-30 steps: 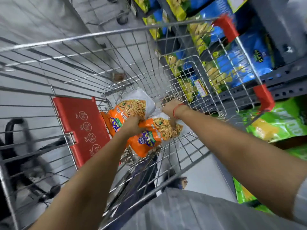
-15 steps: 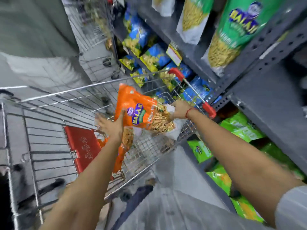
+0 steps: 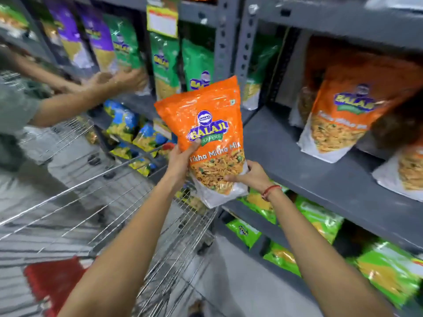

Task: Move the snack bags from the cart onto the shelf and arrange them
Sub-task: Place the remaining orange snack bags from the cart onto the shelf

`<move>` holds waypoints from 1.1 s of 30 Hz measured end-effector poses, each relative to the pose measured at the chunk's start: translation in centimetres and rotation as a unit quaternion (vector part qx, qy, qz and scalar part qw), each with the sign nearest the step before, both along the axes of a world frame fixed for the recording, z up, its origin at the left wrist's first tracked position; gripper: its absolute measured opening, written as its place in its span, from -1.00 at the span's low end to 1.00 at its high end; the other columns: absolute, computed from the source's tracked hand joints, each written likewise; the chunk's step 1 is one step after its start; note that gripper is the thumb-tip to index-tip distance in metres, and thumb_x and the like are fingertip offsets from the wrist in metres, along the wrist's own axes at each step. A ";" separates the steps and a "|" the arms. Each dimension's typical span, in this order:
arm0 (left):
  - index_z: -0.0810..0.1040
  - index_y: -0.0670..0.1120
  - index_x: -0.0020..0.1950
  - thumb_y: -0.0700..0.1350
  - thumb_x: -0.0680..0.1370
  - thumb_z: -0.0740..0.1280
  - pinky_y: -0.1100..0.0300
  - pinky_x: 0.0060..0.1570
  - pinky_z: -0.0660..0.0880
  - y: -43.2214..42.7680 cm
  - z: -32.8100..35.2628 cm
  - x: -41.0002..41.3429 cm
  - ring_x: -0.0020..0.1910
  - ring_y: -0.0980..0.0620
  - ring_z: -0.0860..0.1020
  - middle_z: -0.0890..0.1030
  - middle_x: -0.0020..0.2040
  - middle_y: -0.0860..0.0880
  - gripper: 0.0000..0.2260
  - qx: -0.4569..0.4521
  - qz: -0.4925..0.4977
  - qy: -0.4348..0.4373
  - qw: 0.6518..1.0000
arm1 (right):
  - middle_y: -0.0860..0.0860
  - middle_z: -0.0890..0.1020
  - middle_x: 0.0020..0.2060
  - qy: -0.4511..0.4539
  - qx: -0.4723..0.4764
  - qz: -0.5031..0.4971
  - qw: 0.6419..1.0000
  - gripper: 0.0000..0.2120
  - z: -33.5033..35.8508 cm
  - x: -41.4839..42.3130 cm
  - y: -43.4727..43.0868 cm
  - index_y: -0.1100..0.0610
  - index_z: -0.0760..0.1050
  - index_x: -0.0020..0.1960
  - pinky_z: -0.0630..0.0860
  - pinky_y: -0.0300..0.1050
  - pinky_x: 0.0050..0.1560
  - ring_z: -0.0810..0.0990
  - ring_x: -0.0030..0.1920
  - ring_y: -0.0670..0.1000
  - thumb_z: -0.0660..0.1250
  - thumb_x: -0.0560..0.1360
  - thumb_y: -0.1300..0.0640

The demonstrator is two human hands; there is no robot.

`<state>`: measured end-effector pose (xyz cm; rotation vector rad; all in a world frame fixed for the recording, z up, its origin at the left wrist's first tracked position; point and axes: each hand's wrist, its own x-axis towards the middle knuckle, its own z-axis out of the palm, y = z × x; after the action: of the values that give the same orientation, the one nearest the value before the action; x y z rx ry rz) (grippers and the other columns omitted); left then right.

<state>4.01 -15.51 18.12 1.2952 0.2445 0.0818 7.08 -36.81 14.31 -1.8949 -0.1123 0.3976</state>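
Snack bag (image 3: 207, 133): orange, held upright above the cart (image 3: 109, 179), before the shelf (image 3: 320, 179) front edge.
Left hand (image 3: 180, 160): fingers closed on bag's left side.
Right hand (image 3: 250, 176): fingers gripping bag's lower right corner.

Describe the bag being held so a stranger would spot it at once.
Start at the grey shelf with orange bags. In front of its left end, the left hand and right hand hold up an orange Balaji bag. It alone is off the shelf.

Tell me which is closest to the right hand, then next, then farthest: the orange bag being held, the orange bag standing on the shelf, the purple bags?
From the right hand:
1. Held orange bag, in its grip.
2. Shelf orange bag, upper right.
3. Purple bags, far upper left.
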 end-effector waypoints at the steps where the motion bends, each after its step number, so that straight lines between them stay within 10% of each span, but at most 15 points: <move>1: 0.53 -0.02 0.16 0.02 0.36 0.47 -0.05 0.05 0.57 -1.7 0.9 0.8 0.02 -0.08 0.65 0.67 0.08 -0.08 -0.60 0.024 -0.025 -0.019 0.999 | -0.17 0.69 -0.12 -0.016 0.000 -0.008 1.000 -0.45 0.6 -0.3 -1.7 -0.04 0.59 -0.09 0.58 -0.23 -0.06 0.65 -0.09 -0.18 0.60 -0.02 -0.18; 6: 0.59 0.03 -0.10 -0.19 0.35 0.50 0.29 -0.28 0.57 -10.9 5.1 3.6 -0.26 0.19 0.66 0.71 -0.27 0.17 -0.79 0.122 -0.144 -0.113 0.976 | -0.18 0.65 -0.08 -0.129 0.023 -0.080 0.988 -0.48 3.6 -1.4 -9.3 -0.14 0.51 -0.02 0.51 -0.50 -0.15 0.61 -0.13 -0.37 0.62 0.14 0.21; 11: 0.54 0.01 -0.16 -0.31 0.31 0.51 0.32 -0.29 0.57 -18.0 8.1 6.1 -0.30 0.24 0.63 0.69 -0.32 0.17 -0.72 0.134 -0.192 -0.156 0.960 | 0.13 0.67 0.00 -0.176 0.051 -0.217 0.959 -0.43 6.0 -2.0 -16.7 0.16 0.51 0.08 0.60 -0.05 0.01 0.65 -0.01 0.05 0.61 0.11 0.32; 19: 0.51 0.04 0.03 -0.24 0.25 0.56 0.33 -0.16 0.55 -25.2 6.6 9.1 -0.11 0.17 0.65 0.70 -0.14 0.18 -0.56 0.103 -0.311 -0.163 0.931 | 0.06 0.61 0.02 -0.189 0.036 -0.299 0.935 -0.44 4.6 -2.6 -25.6 -0.03 0.43 0.11 0.52 0.17 0.17 0.59 0.06 0.09 0.56 0.22 0.30; 24: 0.43 -0.14 0.20 -0.09 0.13 0.59 0.26 0.01 0.54 -26.1 -2.3 6.9 0.10 0.00 0.57 0.59 0.09 -0.01 -0.31 0.171 -0.400 -0.047 0.899 | 0.01 0.60 0.06 -0.171 0.017 -0.329 0.929 -0.35 2.8 -2.9 -27.4 0.12 0.35 0.26 0.53 -0.14 0.06 0.60 0.05 -0.07 0.56 0.25 0.17; 33: 0.46 -0.11 0.25 -0.13 0.37 0.51 0.46 -0.03 0.47 -28.5 -4.8 8.2 0.09 0.08 0.56 0.59 0.16 -0.01 -0.51 0.267 -0.375 -0.078 0.884 | -0.09 0.58 0.01 -0.182 -0.002 -0.337 0.924 -0.44 2.4 -2.0 -29.0 0.07 0.37 0.19 0.47 -0.55 -0.18 0.55 -0.08 -0.41 0.54 0.28 0.22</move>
<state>12.19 -43.97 13.31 1.8433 -0.4646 -0.4365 5.12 -65.82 16.72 -1.8609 0.2933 -0.4248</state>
